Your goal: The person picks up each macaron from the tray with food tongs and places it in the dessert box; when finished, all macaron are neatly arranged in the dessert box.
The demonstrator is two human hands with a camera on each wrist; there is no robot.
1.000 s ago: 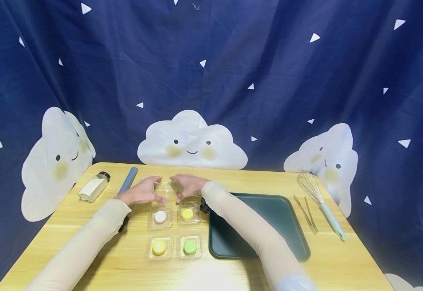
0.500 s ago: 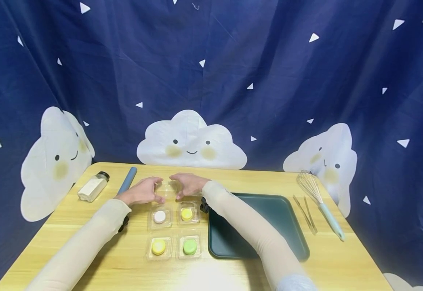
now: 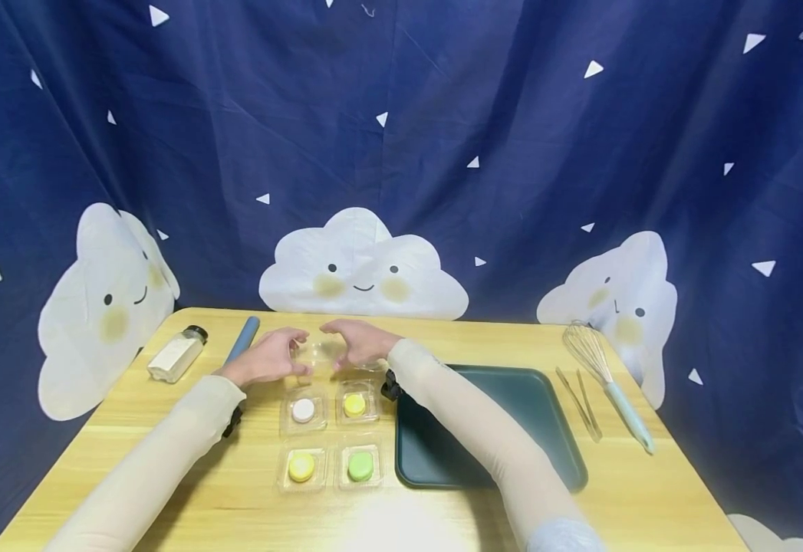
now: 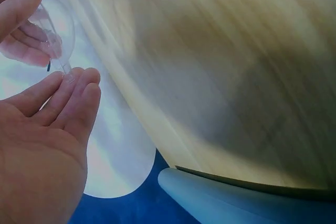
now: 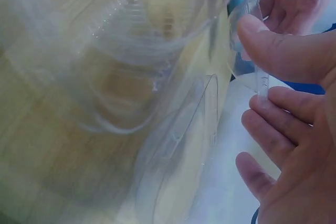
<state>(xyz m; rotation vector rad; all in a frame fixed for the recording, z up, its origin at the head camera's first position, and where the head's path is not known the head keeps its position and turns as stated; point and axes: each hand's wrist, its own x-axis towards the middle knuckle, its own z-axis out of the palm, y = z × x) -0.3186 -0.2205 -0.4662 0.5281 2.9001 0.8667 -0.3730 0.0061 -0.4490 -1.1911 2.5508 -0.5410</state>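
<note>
Between my two hands at the back of the table is a clear plastic domed lid (image 3: pixel 318 353). My left hand (image 3: pixel 270 358) pinches one side of the lid (image 4: pixel 62 27) between thumb and fingertips. On the opposite side, my right hand (image 3: pixel 365 343) grips its rim, with the thumb above and fingertips below in the right wrist view. In front of the hands sit several clear square containers, each with one macaron: a pale pink macaron (image 3: pixel 303 410), a yellow macaron (image 3: pixel 354 405), another yellow macaron (image 3: pixel 301 466) and a green macaron (image 3: pixel 361 466).
Another clear plastic piece (image 5: pixel 176 150) stands below my right hand. A dark green tray (image 3: pixel 442 468) lies under my right forearm. Tongs (image 3: pixel 580 406) and a whisk (image 3: pixel 611 391) lie at right. A jar of white powder (image 3: pixel 176 356) and a blue rolling pin (image 3: pixel 243 339) are at left.
Both hands have risen slightly with the clear lid, the right hand shifting a little rightward. The containers and macarons have stayed where they were.
</note>
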